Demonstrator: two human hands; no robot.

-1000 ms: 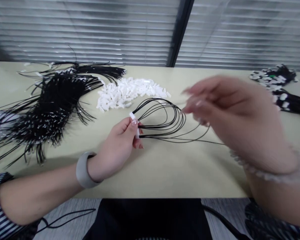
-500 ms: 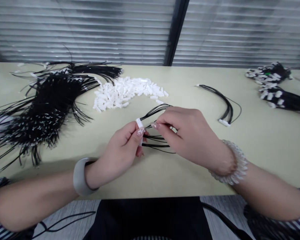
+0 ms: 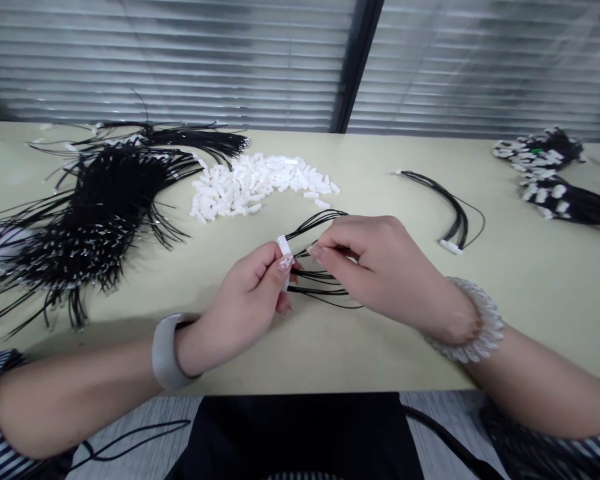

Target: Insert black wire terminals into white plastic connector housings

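On our table [image 3: 380,363] we see a white heap [image 3: 260,183], black wires [image 3: 115,200] left of it, wire bunches [image 3: 587,203] right of it.

Nothing legible on show right now, not a word, number, brand or sign! On the white connector [image 3: 283,245] in the left hand [image 3: 245,297], any marking is too small to make out. Over to the grey wristband [image 3: 166,353]: no lettering can be read there. And the white pieces [image 3: 260,181] heaped on the worktop [image 3: 350,363]? Too small, too soft to read.
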